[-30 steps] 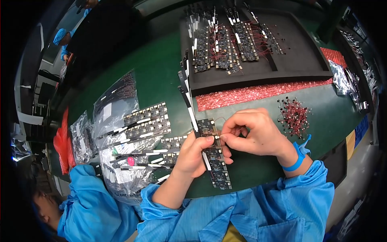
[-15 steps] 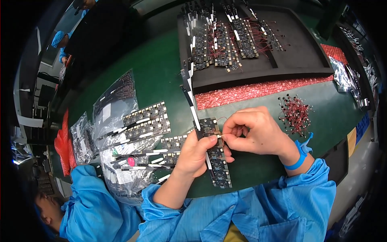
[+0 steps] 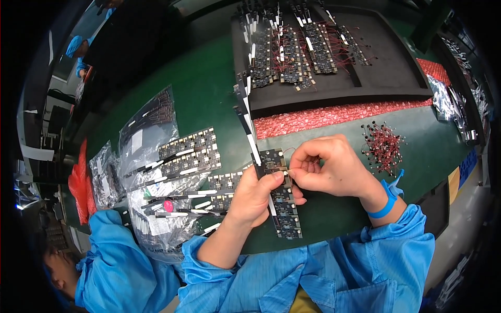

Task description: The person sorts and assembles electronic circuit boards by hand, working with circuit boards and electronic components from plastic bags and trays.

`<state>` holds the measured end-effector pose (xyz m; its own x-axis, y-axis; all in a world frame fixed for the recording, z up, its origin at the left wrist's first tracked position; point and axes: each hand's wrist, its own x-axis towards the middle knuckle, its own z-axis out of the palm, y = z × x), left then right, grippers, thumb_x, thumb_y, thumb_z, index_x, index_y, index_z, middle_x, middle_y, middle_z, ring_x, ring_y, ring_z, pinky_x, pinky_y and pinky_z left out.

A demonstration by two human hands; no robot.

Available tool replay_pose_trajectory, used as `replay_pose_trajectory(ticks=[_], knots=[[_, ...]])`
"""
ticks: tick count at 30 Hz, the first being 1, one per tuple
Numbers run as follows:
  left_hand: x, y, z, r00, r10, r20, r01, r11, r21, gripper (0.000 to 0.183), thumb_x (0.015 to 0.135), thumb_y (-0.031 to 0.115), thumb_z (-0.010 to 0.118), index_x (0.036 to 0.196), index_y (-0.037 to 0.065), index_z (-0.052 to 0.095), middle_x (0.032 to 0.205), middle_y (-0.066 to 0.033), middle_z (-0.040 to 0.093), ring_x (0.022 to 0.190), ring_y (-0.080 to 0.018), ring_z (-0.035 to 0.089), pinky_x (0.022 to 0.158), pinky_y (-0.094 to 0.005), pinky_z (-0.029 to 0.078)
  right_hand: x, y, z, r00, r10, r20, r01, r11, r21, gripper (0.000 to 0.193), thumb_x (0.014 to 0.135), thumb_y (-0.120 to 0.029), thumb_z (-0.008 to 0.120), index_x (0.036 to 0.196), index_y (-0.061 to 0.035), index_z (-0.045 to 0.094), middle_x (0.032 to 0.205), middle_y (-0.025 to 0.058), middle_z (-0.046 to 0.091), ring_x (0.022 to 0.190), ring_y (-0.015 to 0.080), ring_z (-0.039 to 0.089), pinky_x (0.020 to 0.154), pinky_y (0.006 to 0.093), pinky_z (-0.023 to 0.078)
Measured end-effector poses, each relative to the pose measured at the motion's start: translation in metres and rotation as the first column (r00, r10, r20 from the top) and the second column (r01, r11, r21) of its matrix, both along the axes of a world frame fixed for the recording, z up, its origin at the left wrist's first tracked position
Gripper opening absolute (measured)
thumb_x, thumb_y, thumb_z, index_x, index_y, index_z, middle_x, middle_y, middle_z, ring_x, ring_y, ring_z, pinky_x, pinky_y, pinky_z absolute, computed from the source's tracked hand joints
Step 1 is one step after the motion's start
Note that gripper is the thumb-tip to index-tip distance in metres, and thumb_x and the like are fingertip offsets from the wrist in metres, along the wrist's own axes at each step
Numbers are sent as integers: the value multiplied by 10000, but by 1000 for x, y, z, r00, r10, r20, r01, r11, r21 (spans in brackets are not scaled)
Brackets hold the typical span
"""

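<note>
Upright before me is a black strip of circuit boards [image 3: 288, 221], with a black-and-white flat cable [image 3: 250, 136] running up from its left side. My left hand [image 3: 251, 195] grips the strip near its middle, thumb pressed on the front face and fingertips showing past the right edge. At that same edge, thumb and forefinger of my right hand [image 3: 330, 169] are pinched together on what looks like a thin red wire [image 3: 290, 150], which loops above them. The wire's tip is hidden by my fingers. A blue strap [image 3: 386, 204] circles my right wrist.
Tangled red-wired small parts [image 3: 383, 148] lie in a pile to the right. Behind is a black tray [image 3: 396, 78] bearing wired boards [image 3: 319, 52], with red bubble wrap [image 3: 334, 116] along its front. Board strips [image 3: 190, 154] and clear bags [image 3: 148, 122] lie left, beside a co-worker's blue sleeve [image 3: 122, 261].
The view has shifted slightly. Both hands keep their places at the board strip, with the right fingertips still pinched at its edge.
</note>
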<state>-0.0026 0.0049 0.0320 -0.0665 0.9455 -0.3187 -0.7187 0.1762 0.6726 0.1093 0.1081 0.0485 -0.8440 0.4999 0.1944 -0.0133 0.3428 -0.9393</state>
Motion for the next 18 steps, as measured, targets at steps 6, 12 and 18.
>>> replay_pose_trajectory(ticks=[6, 12, 18], knots=[[-2, -2, -5, 1000, -5, 22, 5, 1000, -4, 175, 733, 79, 420, 855, -46, 406, 690, -122, 495, 564, -192, 542, 522, -320, 490, -1, 0, 2, 1000, 12, 27, -10, 997, -82, 50, 586, -36, 568, 607, -12, 530, 501, 11, 505, 439, 50, 453, 403, 164, 354], [0, -1, 1, 999, 31, 41, -30, 999, -42, 213, 691, 121, 462, 793, -63, 428, 624, -108, 476, 511, -193, 532, 441, -313, 488, -1, 0, 1, 999, 34, 41, -28, 989, -143, 51, 600, -40, 575, 626, -12, 541, 536, 10, 521, 470, 40, 455, 423, 162, 357], [0, -2, -1, 996, 1, 86, 0, 1000, -14, 199, 690, 120, 459, 795, -45, 422, 624, -84, 459, 507, -189, 529, 437, -317, 487, -3, 0, 0, 998, 47, 45, -36, 973, -228, 55, 614, -48, 579, 635, -13, 543, 552, 7, 525, 489, 34, 453, 434, 156, 356]])
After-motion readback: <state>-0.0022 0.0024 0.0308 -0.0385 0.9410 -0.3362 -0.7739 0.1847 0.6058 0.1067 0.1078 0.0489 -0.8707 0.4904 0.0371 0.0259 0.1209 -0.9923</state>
